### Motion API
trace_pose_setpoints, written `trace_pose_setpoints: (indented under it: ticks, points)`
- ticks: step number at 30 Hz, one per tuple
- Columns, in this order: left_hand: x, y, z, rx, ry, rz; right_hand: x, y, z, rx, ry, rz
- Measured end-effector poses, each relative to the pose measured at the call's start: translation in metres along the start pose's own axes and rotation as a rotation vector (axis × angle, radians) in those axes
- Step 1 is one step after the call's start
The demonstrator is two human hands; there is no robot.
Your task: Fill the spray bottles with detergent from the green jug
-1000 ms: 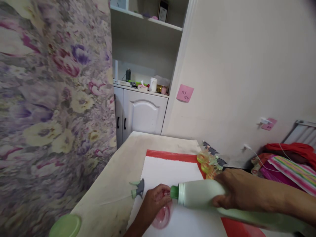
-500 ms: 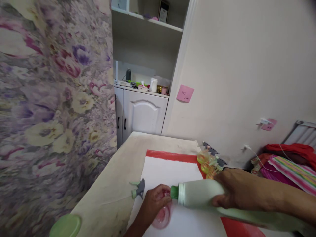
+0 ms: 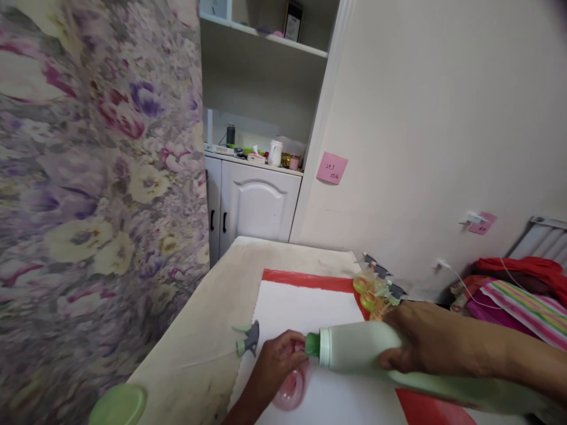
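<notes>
My right hand [image 3: 425, 342] is wrapped round a large pale green bottle [image 3: 358, 349], held tipped on its side with its green spout [image 3: 312, 345] pointing left. The spout meets the mouth of a small clear pink bottle [image 3: 290, 386], which my left hand [image 3: 277, 366] grips from above on a white cloth [image 3: 301, 307]. A grey and green spray head [image 3: 248, 341] lies just left of my left hand, by the cloth's edge.
The cloth lies over a red sheet [image 3: 310, 278] on a beige table [image 3: 212, 330]. Small yellow-green spray bottles [image 3: 374, 289] stand by the wall. A green lid [image 3: 117, 406] sits at the near left. A floral curtain [image 3: 88, 177] hangs on the left, a white cabinet [image 3: 252, 203] behind.
</notes>
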State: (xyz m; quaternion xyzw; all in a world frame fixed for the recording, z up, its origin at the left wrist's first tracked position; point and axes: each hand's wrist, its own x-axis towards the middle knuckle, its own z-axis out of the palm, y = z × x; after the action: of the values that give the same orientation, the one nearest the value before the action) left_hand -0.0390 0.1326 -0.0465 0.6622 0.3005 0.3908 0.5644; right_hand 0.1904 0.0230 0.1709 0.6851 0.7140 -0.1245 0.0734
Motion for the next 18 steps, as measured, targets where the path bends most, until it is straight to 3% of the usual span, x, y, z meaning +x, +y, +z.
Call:
trace_pose_setpoints:
  ticks: [18]
  points:
    - [-0.0006, 0.0053, 0.0006, 0.002, -0.002, -0.011, 0.0010, 0.0034, 0.0005, 0.003, 0.011, -0.014]
